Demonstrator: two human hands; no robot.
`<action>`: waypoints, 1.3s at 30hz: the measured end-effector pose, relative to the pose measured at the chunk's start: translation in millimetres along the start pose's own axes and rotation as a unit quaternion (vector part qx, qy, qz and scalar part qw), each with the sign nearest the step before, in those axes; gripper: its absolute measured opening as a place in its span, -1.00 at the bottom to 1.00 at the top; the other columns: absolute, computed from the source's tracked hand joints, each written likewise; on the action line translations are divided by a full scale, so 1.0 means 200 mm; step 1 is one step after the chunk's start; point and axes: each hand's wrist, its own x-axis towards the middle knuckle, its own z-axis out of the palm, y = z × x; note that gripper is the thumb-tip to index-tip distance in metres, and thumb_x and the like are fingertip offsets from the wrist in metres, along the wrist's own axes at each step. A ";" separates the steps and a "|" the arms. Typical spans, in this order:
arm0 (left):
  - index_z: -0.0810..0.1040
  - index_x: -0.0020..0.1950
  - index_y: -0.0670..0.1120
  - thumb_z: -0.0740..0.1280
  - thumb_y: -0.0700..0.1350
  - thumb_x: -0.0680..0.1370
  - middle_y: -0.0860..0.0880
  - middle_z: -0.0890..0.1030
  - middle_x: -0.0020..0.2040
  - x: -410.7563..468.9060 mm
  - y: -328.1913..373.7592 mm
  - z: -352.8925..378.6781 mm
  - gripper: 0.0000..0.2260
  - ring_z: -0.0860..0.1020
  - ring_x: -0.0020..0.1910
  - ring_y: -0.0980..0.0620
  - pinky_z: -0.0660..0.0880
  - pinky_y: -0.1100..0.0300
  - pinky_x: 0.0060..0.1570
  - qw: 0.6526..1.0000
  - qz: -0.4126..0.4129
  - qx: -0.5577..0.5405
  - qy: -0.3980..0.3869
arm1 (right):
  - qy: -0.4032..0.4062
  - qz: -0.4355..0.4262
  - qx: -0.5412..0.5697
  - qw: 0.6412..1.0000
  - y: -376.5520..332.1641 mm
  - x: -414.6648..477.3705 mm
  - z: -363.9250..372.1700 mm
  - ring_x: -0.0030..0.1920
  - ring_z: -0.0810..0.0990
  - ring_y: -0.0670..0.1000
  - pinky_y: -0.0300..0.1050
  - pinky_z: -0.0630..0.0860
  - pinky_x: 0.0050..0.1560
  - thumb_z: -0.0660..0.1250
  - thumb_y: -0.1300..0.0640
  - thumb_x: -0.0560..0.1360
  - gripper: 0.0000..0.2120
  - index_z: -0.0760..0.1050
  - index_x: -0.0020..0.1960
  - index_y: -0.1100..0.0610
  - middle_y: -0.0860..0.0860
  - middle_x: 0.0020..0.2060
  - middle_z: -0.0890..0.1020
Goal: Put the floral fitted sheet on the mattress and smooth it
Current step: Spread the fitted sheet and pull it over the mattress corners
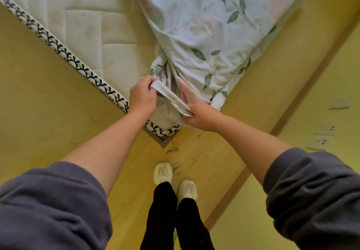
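Observation:
The floral fitted sheet, pale blue with green leaves and pink flowers, lies bunched over the right part of the quilted white mattress. Its near end narrows to a gathered corner just above the mattress corner. A white elastic band of the sheet's edge is stretched between my hands. My left hand is closed on the band's left end. My right hand pinches its right end beside the mattress corner. The patterned mattress border shows bare below the band.
A wooden bed frame corner juts toward my feet. Wooden floor runs along the left side. A yellow wall with sockets stands at the right. My white shoes are close to the bed corner.

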 end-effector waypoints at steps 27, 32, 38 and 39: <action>0.50 -0.10 -0.10 0.14 -0.20 0.61 -0.01 0.49 -0.32 -0.02 -0.19 0.14 -0.83 0.38 -0.39 0.06 0.26 0.23 -0.43 0.999 0.028 -0.015 0.016 | 0.120 -0.021 -0.004 0.993 0.17 0.10 0.18 -0.17 0.54 0.03 -0.11 0.46 -0.23 0.16 0.13 0.57 -0.84 0.52 -0.04 0.04 -0.06 -0.18 0.61; 0.47 -0.05 -0.10 0.08 -0.06 0.64 -0.03 0.50 -0.38 -0.04 -0.19 0.16 -0.78 0.37 -0.48 -0.03 0.14 0.21 -0.50 0.933 0.224 0.278 -0.052 | 0.135 0.002 0.009 0.991 0.20 0.07 0.18 -0.18 0.52 0.09 0.01 0.48 -0.19 0.16 0.19 0.56 -0.92 0.43 -0.03 0.10 0.05 -0.19 0.58; 0.33 -0.10 -0.04 -0.05 0.09 0.59 0.02 0.50 -0.31 -0.10 -0.33 0.16 -0.72 0.43 -0.39 0.01 0.40 0.14 -0.33 0.841 0.285 0.446 -0.110 | 0.071 0.004 -0.110 0.991 0.24 0.06 0.22 -0.26 0.50 0.11 -0.01 0.42 -0.30 0.12 0.21 0.52 -0.92 0.37 -0.08 0.08 0.02 -0.29 0.51; 0.31 -0.10 -0.03 -0.06 0.13 0.56 0.03 0.49 -0.30 -0.10 -0.34 0.16 -0.71 0.45 -0.37 0.01 0.44 0.12 -0.28 0.840 0.283 0.449 -0.118 | 0.070 0.002 -0.115 0.991 0.25 0.07 0.23 -0.26 0.50 0.10 -0.02 0.42 -0.30 0.12 0.20 0.52 -0.92 0.37 -0.08 0.08 0.02 -0.29 0.51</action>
